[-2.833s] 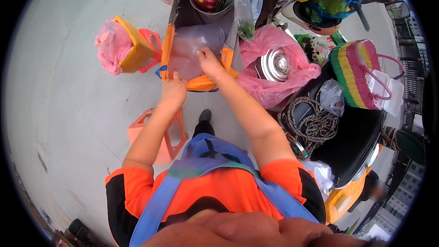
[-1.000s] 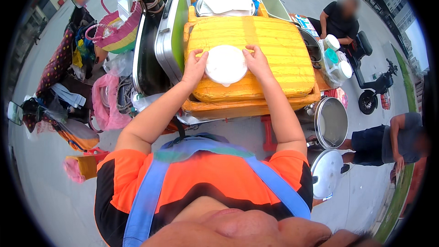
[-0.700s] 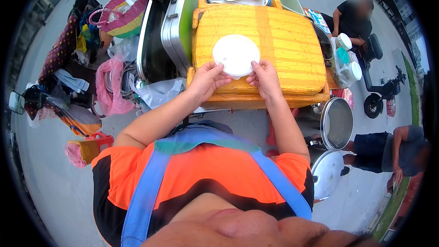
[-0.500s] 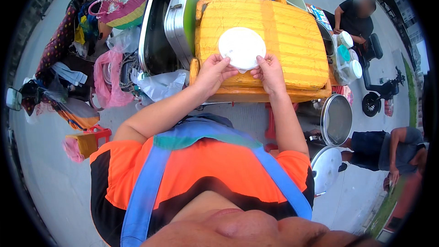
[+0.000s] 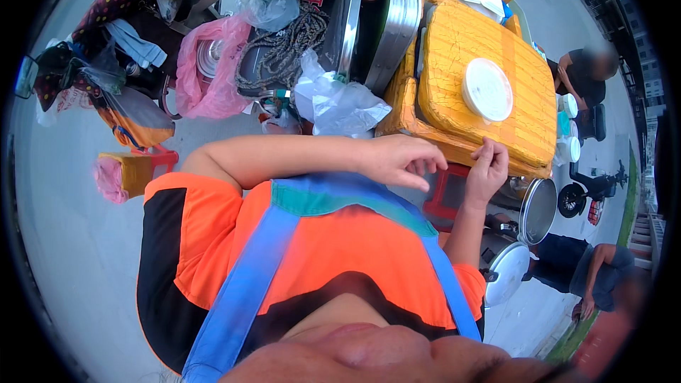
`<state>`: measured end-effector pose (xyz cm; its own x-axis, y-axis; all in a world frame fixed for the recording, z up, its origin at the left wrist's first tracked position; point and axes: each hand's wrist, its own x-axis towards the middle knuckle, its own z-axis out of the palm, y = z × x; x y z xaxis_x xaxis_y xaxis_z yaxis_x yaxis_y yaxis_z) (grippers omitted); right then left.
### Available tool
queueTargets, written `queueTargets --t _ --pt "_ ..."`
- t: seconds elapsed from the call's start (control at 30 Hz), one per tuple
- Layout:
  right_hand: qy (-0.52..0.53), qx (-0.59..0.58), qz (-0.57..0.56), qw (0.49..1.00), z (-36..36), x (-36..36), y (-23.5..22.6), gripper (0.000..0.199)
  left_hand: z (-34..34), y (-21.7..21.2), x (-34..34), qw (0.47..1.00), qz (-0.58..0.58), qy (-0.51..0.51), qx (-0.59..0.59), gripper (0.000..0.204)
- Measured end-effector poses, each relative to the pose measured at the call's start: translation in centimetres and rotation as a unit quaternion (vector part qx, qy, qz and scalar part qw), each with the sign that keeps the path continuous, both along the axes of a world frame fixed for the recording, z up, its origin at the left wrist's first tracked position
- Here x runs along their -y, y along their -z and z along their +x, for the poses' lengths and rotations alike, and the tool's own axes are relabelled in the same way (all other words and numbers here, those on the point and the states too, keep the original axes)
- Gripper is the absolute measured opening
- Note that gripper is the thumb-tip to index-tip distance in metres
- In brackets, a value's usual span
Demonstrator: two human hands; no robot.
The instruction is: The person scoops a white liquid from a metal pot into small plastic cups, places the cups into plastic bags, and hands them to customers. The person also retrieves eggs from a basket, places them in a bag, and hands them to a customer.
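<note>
Grip released from the round white container (image 5: pixel 487 90)

Neither hand now touches the container, which both held moments ago; it rests at two o'clock on the yellow taped box (image 5: pixel 443 71). That suggests the setting-down is finished, with its weight borne by the box alone. The left hand (image 5: pixel 401 159) is drawn back to three o'clock, near the centre, fingers loosely curled around nothing. Farther out at three, the right hand (image 5: pixel 489 170) bends its fingers beside the box's near edge; whether anything is pinched there, or the edge touched, cannot be told.

Counted, there are one container, one such box and one silver-edged case (image 5: pixel 399 28) at one o'clock. One coil of rope (image 5: pixel 284 53) lies at eleven, one pink plastic bag (image 5: pixel 188 89) at ten. Red stools number two, at nine (image 5: pixel 165 158) and three (image 5: pixel 441 195). Steel pots number two: one uncovered (image 5: pixel 540 211) past three, one lidded (image 5: pixel 509 276) at four. Two other people appear, at two (image 5: pixel 585 81) and near four (image 5: pixel 582 262).
</note>
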<state>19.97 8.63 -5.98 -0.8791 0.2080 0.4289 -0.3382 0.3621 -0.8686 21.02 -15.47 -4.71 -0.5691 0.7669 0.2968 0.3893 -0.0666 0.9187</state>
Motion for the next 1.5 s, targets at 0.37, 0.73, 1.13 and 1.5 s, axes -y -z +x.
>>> queueTargets --t 0.37,0.73,1.13,1.5 --pt "-0.06 -0.061 0.351 0.933 1.3 20.9 5.0 0.024 9.4 7.2 33.0 0.916 -0.202 -0.327 0.119 0.026" --pt "-0.149 -0.004 0.26 0.954 6.7 30.6 7.5 0.016 0.8 12.7 18.8 0.82 0.168 -0.205 0.506 0.033" --pt "-0.135 0.013 0.231 0.963 2.0 31.5 -0.6 0.023 1.3 10.2 27.5 0.923 0.096 -0.328 0.177 0.027" --pt "-0.216 0.361 -0.366 0.83 2.3 34.4 1.1 0.02 3.5 4.3 27.6 0.918 0.113 -0.339 0.173 0.052"
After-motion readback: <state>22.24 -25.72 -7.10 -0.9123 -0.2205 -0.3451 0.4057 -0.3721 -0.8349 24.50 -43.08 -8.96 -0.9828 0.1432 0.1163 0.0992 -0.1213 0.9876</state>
